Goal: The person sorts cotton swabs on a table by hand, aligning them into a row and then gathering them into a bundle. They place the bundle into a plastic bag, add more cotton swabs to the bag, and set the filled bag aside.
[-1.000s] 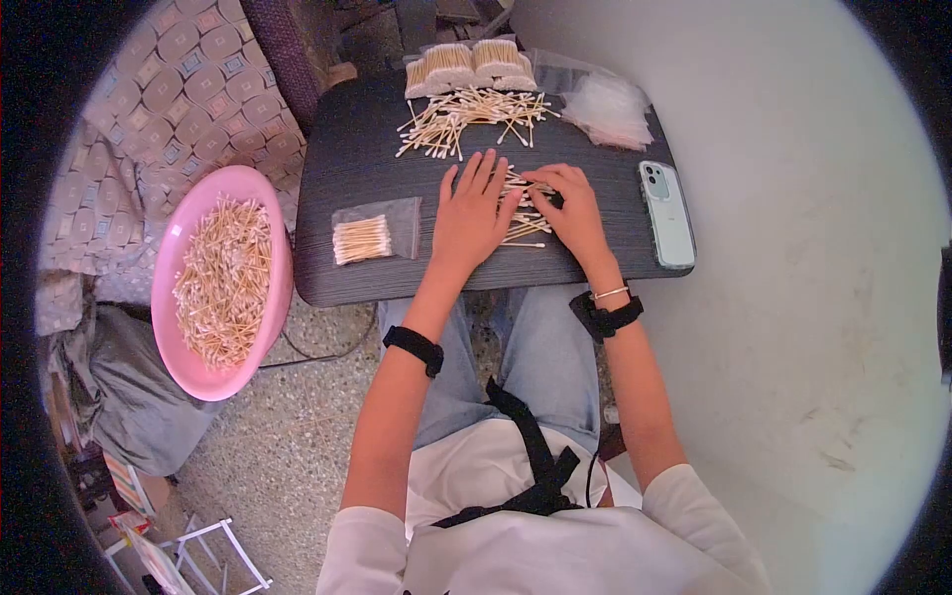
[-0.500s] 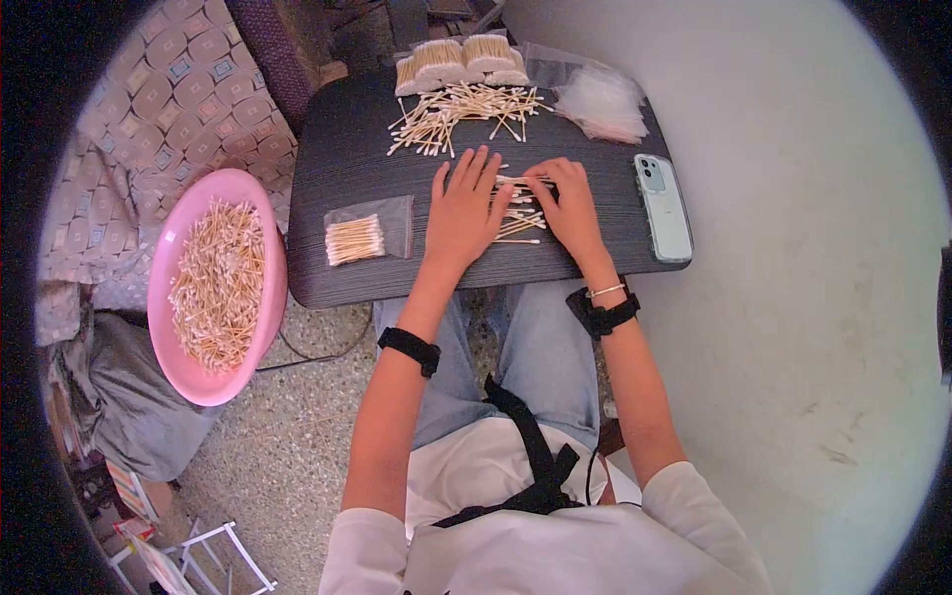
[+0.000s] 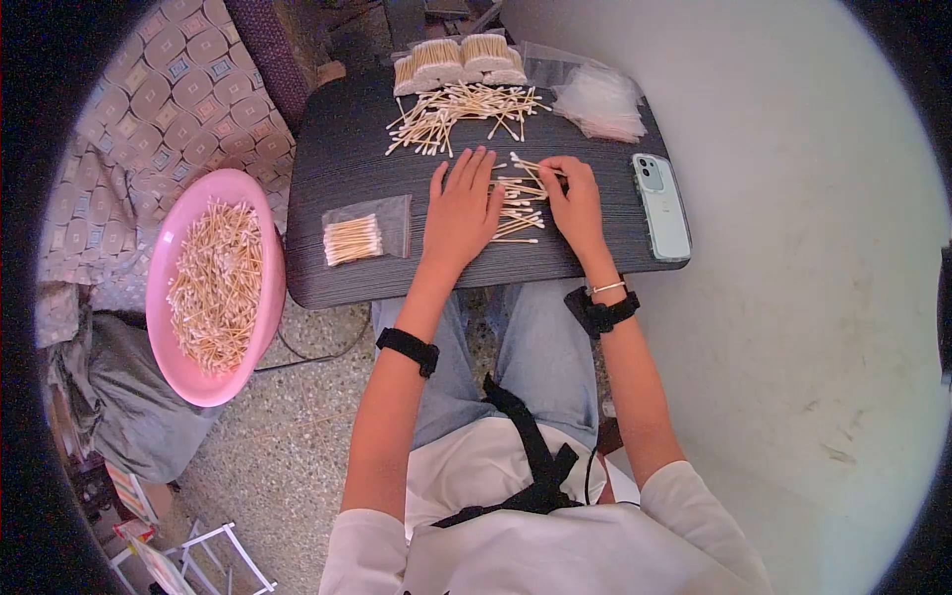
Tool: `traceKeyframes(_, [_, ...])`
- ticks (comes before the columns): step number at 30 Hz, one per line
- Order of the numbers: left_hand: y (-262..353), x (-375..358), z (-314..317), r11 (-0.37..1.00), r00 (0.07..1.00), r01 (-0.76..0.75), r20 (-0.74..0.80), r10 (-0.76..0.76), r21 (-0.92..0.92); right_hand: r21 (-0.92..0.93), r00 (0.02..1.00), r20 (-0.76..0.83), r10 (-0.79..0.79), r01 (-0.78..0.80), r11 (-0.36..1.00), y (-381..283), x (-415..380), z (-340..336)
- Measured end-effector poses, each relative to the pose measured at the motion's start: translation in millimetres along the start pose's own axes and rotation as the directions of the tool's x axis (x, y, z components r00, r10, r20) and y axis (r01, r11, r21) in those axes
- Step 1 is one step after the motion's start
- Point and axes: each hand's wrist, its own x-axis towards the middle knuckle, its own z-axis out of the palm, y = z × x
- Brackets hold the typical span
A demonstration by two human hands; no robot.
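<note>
My left hand (image 3: 462,208) lies flat on the dark table, fingers spread, its thumb side against a small row of cotton swabs (image 3: 518,213). At the upper right of that row, my right hand (image 3: 573,203) pinches one or more swabs between thumb and fingers, their white tips pointing up and left. A loose heap of swabs (image 3: 461,111) lies beyond both hands. Left of my left hand is a clear bag (image 3: 354,239) with swabs laid side by side in it.
Bundled swabs (image 3: 438,59) stand at the table's (image 3: 347,129) far edge, beside a stack of clear plastic bags (image 3: 600,102). A phone (image 3: 664,213) lies at the right edge. Left of the table, a pink basin (image 3: 159,283) holds many swabs. A pale wall rises on the right.
My right hand has shifted slightly right and turned the pinched swabs, so their tips now point up and left, lifted off the row. My left hand has barely moved.
</note>
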Motion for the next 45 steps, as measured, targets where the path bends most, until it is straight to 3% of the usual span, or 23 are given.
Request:
traceKeyframes(6, [-0.6,0.0,-0.5,1.0,1.0,-0.011,-0.022,0.011,-0.009,0.195,0.967,0.128,0.218,-0.24,0.951,10.3,12.8,-5.2])
traceKeyframes(12, [2.0,1.0,-0.6,1.0,1.0,0.002,-0.02,-0.002,-0.006,0.584,0.965,0.069,0.252,-0.244,0.774,19.4,13.8,-9.8])
traceKeyframes(18, [0.3,-0.4,0.6,1.0,0.999,-0.01,-0.03,0.01,-0.001,0.36,0.967,-0.012,0.255,-0.233,0.903,21.1,10.3,-1.3])
traceKeyframes(21, [1.0,0.4,0.1,1.0,0.999,-0.008,-0.035,0.008,-0.012,0.536,0.956,-0.107,0.271,-0.174,0.826,20.3,13.7,3.0])
traceKeyframes(24, [1.5,0.3,0.0,1.0,0.999,-0.006,-0.033,0.006,0.001,0.649,0.966,-0.077,0.247,-0.139,0.748,18.8,12.5,2.9])
traceKeyframes(27, [0.6,0.3,1.4,1.0,1.0,-0.006,-0.027,0.006,0.008,0.451,0.968,-0.146,0.202,-0.116,0.885,22.1,11.6,4.3])
traceKeyframes(33, [0.2,0.2,1.6,1.0,0.999,-0.014,-0.036,0.014,-0.003,0.42,0.909,-0.306,0.285,-0.139,0.897,21.2,9.6,-0.4])
traceKeyframes(36, [0.7,0.3,1.8,1.0,0.999,-0.011,-0.039,0.011,0.005,0.324,0.952,-0.174,0.25,-0.185,0.928,10.3,8.2,-4.8])
traceKeyframes(39, [0.3,0.2,2.9,1.0,1.0,-0.013,-0.022,0.014,0.016,0.092,0.987,-0.073,0.143,-0.136,0.986,12.6,9.1,0.9])
traceKeyframes(42, [0.3,-0.1,2.9,1.0,1.0,-0.014,-0.027,0.015,0.011,0.148,0.992,-0.055,0.112,-0.103,0.984,7.0,8.4,2.8])
traceKeyframes(45, [0.4,-0.4,2.7,1.0,0.999,-0.015,-0.029,0.015,0.009,0.003,0.998,-0.06,0.001,-0.001,1.0,4.2,8.2,-1.3])
